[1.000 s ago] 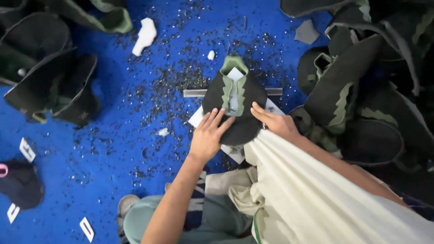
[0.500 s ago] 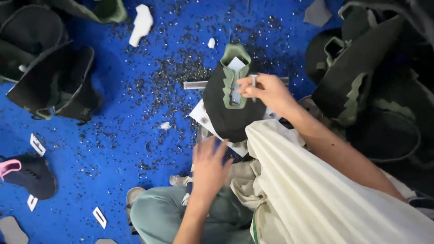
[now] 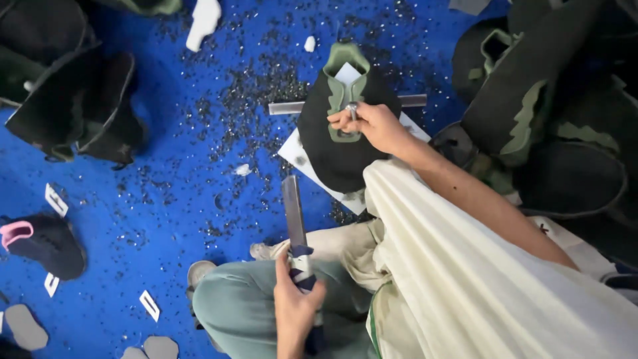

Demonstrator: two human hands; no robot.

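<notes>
Nearest, the left hand (image 3: 296,309) grips a flat blade (image 3: 292,209) by its wrapped handle, fingers closed round it. Beyond the blade, the black shoe upper (image 3: 335,149) lies on the blue floor (image 3: 166,199); the right hand (image 3: 372,125) pinches a small metal punch (image 3: 351,110) upright on its green panel.

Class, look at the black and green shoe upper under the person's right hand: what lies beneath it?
Under the shoe upper a white sheet and a grey metal bar stick out; their middles are covered. The right hand presses on top.
</notes>
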